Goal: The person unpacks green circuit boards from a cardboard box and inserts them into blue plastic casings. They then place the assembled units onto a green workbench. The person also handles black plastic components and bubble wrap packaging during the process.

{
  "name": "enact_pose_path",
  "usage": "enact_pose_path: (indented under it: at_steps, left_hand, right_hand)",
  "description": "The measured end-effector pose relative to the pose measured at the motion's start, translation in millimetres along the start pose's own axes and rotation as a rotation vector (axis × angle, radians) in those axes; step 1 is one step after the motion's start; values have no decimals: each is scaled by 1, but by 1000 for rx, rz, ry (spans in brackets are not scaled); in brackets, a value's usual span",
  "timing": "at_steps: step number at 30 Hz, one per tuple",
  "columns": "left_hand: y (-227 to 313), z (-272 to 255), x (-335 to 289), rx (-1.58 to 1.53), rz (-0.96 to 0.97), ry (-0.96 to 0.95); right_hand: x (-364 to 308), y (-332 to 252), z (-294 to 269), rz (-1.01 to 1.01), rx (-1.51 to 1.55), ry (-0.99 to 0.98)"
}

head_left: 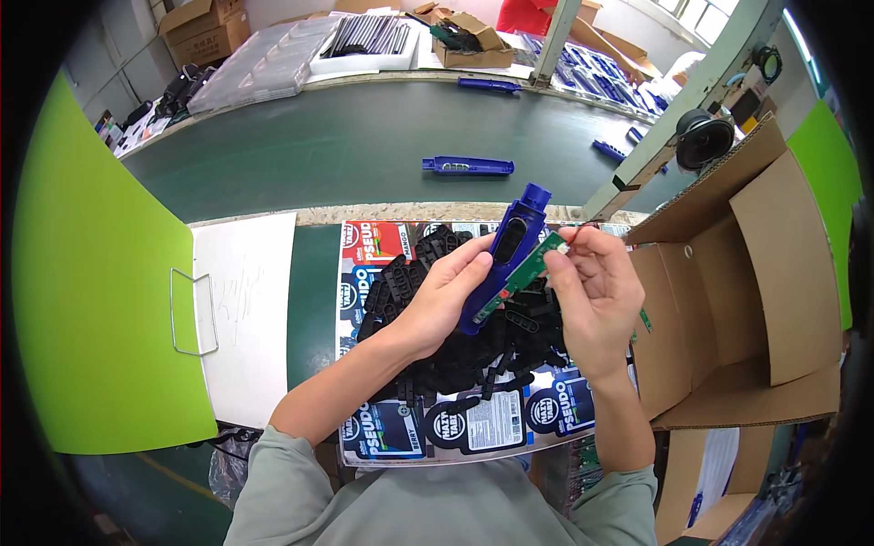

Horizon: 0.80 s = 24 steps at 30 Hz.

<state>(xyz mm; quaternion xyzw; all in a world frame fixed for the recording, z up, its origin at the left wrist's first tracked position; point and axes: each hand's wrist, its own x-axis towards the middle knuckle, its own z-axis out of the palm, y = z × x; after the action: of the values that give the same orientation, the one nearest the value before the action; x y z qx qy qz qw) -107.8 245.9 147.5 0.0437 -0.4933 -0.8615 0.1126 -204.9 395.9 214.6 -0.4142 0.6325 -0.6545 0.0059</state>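
My left hand (452,284) is wrapped round a long blue plastic housing (525,211), tilted with its narrow end up and away. A black oval pad is set in the side of that housing. In my right hand (601,296), thumb and fingers pinch a slim green circuit board (533,266) near its upper end, where thin red and dark wires and a white connector show. The board lies slantwise along the housing; whether it sits inside cannot be told. Beneath both hands is a heap of black rubber button pads (496,357) on a printed sheet (382,238).
An open cardboard box (719,300) stands at the right. Beyond the work surface runs a green belt (319,136) with a blue housing (469,166) on it. A lime-green panel (100,282) and a white sheet (250,318) are at the left. A post (674,118) rises at right.
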Motion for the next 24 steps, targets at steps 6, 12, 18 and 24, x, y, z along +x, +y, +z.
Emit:
enact_pose_path:
  at_steps: [6, 12, 18, 24]
  left_hand:
    - [2, 1, 0, -18, 11, -2]
    - [3, 1, -1, -3, 6, -21]
    - [2, 1, -2, 14, -25, -46]
    - [1, 3, -3, -9, -35, -54]
  right_hand:
    - [-2, 11, 8, 20, -16, -46]
    - [-2, 11, 11, 68, -1, -51]
    - [9, 6, 0, 202, 102, -159]
    - [9, 2, 3, -126, -429, -126]
